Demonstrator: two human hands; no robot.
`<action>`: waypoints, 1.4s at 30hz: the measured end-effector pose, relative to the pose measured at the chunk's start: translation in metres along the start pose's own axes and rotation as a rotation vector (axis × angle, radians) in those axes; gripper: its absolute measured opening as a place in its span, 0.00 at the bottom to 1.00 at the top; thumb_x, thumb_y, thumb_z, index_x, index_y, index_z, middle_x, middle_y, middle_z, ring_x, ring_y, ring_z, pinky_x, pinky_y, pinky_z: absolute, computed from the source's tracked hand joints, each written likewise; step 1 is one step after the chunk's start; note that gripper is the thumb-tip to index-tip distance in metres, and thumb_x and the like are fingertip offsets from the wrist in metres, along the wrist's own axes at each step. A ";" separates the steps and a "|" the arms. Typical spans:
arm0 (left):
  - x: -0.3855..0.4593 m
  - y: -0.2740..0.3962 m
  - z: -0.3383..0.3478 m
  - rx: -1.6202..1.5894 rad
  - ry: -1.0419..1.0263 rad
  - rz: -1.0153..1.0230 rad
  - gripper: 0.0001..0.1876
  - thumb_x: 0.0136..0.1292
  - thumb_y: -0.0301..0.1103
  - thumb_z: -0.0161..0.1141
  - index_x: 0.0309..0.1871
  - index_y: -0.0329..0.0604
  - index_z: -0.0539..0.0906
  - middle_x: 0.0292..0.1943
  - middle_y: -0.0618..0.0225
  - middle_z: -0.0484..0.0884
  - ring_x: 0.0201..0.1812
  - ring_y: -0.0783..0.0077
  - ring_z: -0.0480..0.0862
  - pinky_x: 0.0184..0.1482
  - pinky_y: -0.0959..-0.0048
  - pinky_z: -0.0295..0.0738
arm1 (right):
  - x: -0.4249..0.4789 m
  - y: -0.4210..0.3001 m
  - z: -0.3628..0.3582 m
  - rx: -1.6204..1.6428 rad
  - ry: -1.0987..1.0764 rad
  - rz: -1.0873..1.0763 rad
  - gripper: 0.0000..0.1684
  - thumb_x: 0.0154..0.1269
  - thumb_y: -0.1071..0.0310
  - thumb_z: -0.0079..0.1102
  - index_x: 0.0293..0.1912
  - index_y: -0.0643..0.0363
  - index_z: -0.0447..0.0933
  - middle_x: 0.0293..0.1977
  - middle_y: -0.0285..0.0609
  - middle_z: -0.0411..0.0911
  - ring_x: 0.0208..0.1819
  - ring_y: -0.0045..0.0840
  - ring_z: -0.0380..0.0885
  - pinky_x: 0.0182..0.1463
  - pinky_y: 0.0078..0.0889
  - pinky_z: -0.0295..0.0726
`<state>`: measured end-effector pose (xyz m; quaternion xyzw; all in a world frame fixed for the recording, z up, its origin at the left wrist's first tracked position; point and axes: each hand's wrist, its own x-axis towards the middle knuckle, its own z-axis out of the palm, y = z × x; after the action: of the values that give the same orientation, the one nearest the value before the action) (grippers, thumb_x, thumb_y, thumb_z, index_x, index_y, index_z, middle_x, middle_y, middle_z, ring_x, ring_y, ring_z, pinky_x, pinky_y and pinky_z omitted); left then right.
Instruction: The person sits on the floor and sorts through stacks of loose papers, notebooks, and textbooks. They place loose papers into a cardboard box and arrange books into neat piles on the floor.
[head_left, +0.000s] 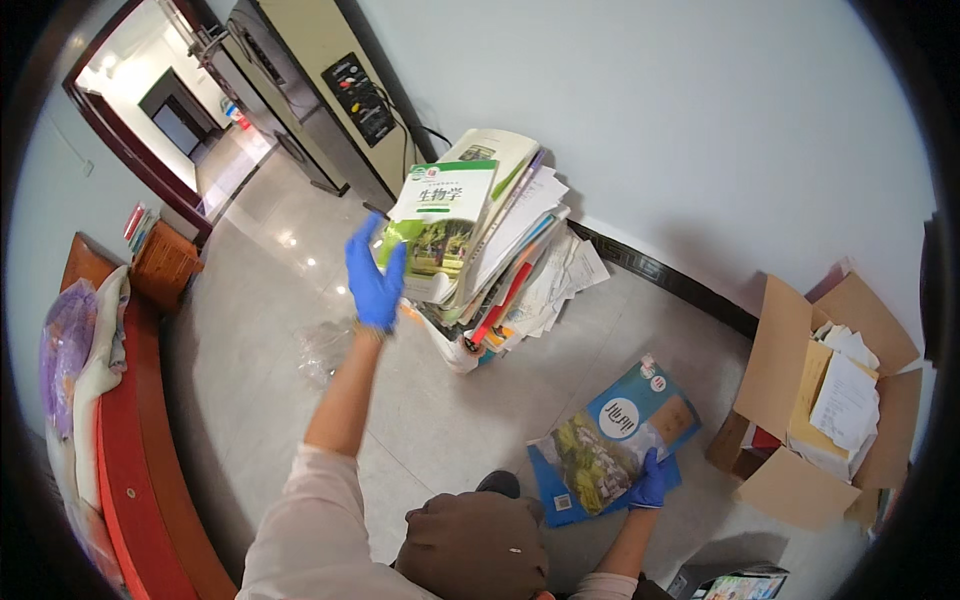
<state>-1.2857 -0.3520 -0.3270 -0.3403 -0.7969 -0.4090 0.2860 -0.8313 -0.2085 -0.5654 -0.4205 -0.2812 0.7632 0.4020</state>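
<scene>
My left hand, in a blue glove, is at the left edge of a green-and-white textbook. Its fingers are spread; whether the thumb touches the cover I cannot tell. That textbook tops a tall, uneven stack of books and papers standing on the floor by the wall. On the right, my gloved right hand grips the lower edge of a blue textbook with a landscape picture on its cover. Another blue book shows beneath it, partly hidden.
An open cardboard box with papers inside stands right. Clear plastic wrap lies on the floor left of the stack. A large loudspeaker-like cabinet with cables is behind the stack. A red-and-brown bed frame borders the left.
</scene>
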 end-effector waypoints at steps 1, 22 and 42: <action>0.018 -0.030 -0.002 0.128 0.011 0.011 0.32 0.51 0.37 0.66 0.58 0.36 0.67 0.45 0.52 0.76 0.48 0.55 0.75 0.54 0.64 0.67 | -0.001 0.000 0.005 0.052 -0.064 -0.016 0.25 0.61 0.70 0.55 0.57 0.61 0.63 0.53 0.43 0.70 0.52 0.34 0.70 0.54 0.37 0.71; -0.133 0.102 0.015 -0.773 -1.019 -0.649 0.17 0.59 0.27 0.58 0.52 0.37 0.73 0.46 0.69 0.76 0.47 0.77 0.74 0.48 0.76 0.71 | -0.021 -0.033 0.063 0.198 -0.295 -0.075 0.33 0.53 0.64 0.62 0.57 0.63 0.63 0.50 0.44 0.71 0.50 0.33 0.71 0.54 0.35 0.70; -0.330 0.076 0.121 -0.830 -1.405 -0.883 0.29 0.53 0.40 0.67 0.54 0.34 0.69 0.46 0.61 0.78 0.46 0.70 0.76 0.49 0.72 0.71 | -0.006 0.040 0.003 -0.942 0.310 -0.182 0.24 0.59 0.60 0.56 0.48 0.69 0.71 0.44 0.55 0.75 0.46 0.43 0.74 0.51 0.36 0.70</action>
<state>-1.0486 -0.3180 -0.5954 -0.2507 -0.6344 -0.4333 -0.5889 -0.8469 -0.2348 -0.5923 -0.6385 -0.5676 0.4437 0.2707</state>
